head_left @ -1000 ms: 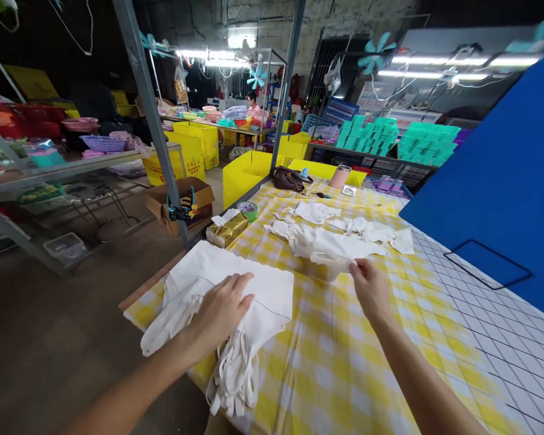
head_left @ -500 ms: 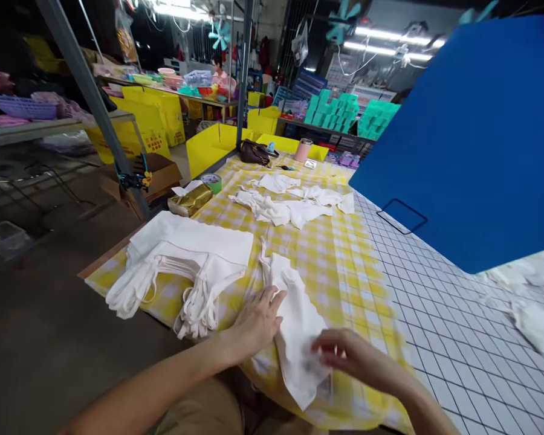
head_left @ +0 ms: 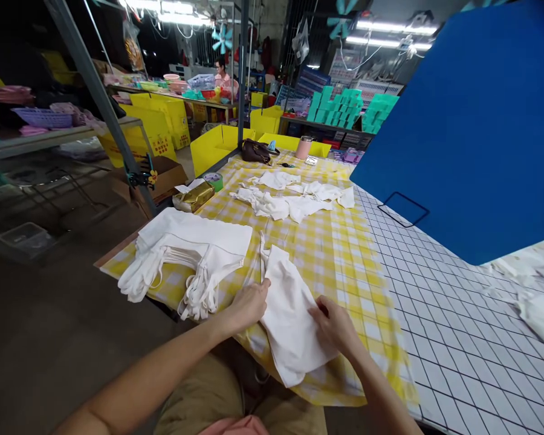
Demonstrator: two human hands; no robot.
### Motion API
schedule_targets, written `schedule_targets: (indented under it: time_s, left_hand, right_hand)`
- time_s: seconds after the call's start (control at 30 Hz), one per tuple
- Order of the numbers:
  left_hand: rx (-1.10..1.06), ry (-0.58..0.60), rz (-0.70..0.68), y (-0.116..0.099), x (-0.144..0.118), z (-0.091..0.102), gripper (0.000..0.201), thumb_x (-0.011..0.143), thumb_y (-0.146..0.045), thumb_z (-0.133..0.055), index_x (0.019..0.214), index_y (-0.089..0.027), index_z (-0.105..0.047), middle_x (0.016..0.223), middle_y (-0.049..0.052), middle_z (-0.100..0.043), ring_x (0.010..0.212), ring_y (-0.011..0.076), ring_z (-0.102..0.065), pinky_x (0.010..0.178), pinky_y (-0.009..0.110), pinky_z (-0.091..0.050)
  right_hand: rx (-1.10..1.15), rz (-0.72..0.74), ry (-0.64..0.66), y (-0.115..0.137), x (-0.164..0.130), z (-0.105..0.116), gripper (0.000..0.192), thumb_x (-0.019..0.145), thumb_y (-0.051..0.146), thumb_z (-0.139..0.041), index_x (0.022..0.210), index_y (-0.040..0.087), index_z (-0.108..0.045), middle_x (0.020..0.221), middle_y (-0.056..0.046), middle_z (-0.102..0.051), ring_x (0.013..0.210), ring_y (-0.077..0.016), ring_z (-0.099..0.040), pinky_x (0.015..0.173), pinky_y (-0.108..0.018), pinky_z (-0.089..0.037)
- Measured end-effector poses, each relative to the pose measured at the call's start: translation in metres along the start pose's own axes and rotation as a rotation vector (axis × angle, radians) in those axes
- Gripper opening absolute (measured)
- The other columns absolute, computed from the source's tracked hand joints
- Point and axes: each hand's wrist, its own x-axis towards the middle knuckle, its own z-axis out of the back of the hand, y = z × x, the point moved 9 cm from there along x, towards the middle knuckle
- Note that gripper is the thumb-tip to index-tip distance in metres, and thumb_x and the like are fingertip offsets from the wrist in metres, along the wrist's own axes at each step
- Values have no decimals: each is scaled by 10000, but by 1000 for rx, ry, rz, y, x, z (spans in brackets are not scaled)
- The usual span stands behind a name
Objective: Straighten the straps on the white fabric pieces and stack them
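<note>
A white strapped garment (head_left: 292,326), likely a camisole or bra top, lies spread on the yellow checked tablecloth (head_left: 317,248) in front of me. My left hand (head_left: 252,306) pinches its left edge near the strap. On the opposite edge, my right hand (head_left: 334,323) has its fingers closed on the cloth. Left of my left hand is a stack of similar white garments (head_left: 199,235), laid together with their straps hanging toward me. More white garments (head_left: 285,202) lie loosely crumpled farther up the table.
A blue board (head_left: 471,133) rises on the right over a white grid-patterned surface (head_left: 403,290). Along the left edge are a gold packet (head_left: 194,196), green tape (head_left: 214,180) and a metal post (head_left: 95,103). A dark bag (head_left: 255,151) and pink cup (head_left: 303,147) stand at the back.
My right hand has gone from a blurred, loose reach to gripping the garment's right edge. My left hand has changed from lying flat to pinching the left edge. The garment is spread wider.
</note>
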Motion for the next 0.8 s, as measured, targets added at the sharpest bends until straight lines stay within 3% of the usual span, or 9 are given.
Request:
schedule_targets:
  time_s: [0.13, 0.23, 0.3, 0.37, 0.47, 0.53, 0.6, 0.7, 0.8]
  left_hand:
    - [-24, -95, 0, -7, 3, 17, 301, 811, -111, -418, 1091, -141, -525, 1032, 123, -596, 964, 229, -580, 818, 326, -451]
    - [-153, -205, -113, -30, 11, 29, 269, 825, -191, -471, 1081, -152, -544, 1117, 110, -551, 997, 211, -553, 852, 306, -433]
    - [-299, -213, -161, -44, 15, 29, 212, 833, -262, -477, 975, -152, -588, 1043, 91, -585, 926, 194, -573, 808, 288, -445]
    - [-485, -123, -158, -52, 18, 19, 254, 837, -360, -458, 836, -148, -598, 833, 59, -622, 765, 167, -596, 694, 263, -464]
    - [-761, 166, -71, -56, 19, -13, 343, 781, -477, -492, 693, -150, -549, 554, -2, -554, 490, 132, -550, 476, 232, -428]
    - [-850, 241, -10, -50, 17, -24, 316, 715, -424, -581, 584, -151, -492, 474, -25, -497, 426, 120, -524, 418, 212, -397]
    - [-917, 162, 31, -38, 17, -20, 283, 681, -314, -620, 524, -144, -458, 461, -36, -467, 441, 102, -517, 429, 191, -399]
    - [-1206, 90, 117, -15, 13, -13, 162, 736, -246, -571, 636, -127, -525, 558, -29, -519, 507, 73, -519, 504, 176, -445]
    - [-1543, 121, 272, 8, 2, -16, 105, 802, -228, -517, 763, -131, -526, 647, -6, -557, 552, 76, -542, 560, 208, -495]
  right_hand:
    - [60, 0, 29, -6, -9, 12, 220, 720, 328, -445, 552, 208, -368, 522, 16, -476, 519, -135, -446, 507, -246, -310]
    - [60, 48, -83, 3, -17, 28, 242, 756, 343, -458, 561, 204, -424, 584, -3, -526, 546, -143, -482, 535, -255, -344]
    - [63, 115, -197, 15, -25, 39, 250, 801, 361, -448, 608, 204, -473, 644, -18, -556, 579, -151, -512, 561, -262, -366]
    - [79, 198, -258, 30, -34, 43, 240, 842, 350, -429, 664, 205, -496, 678, -24, -563, 611, -151, -535, 583, -258, -384]
    - [118, 309, -202, 53, -47, 27, 205, 870, 297, -411, 706, 206, -494, 690, -16, -555, 605, -131, -540, 562, -232, -390]
    - [148, 351, -121, 65, -53, 10, 193, 872, 278, -405, 715, 207, -491, 703, -12, -563, 582, -119, -535, 539, -220, -385]
    - [192, 334, -47, 71, -56, -6, 170, 869, 276, -400, 739, 208, -486, 697, -6, -576, 544, -110, -526, 516, -215, -380]
    - [241, 220, 46, 67, -54, -23, 118, 851, 315, -419, 818, 210, -462, 605, 23, -561, 472, -114, -505, 475, -217, -366]
    - [185, 187, 53, 62, -52, -23, 216, 803, 352, -487, 951, 199, -456, 760, -30, -630, 618, -159, -579, 551, -246, -410]
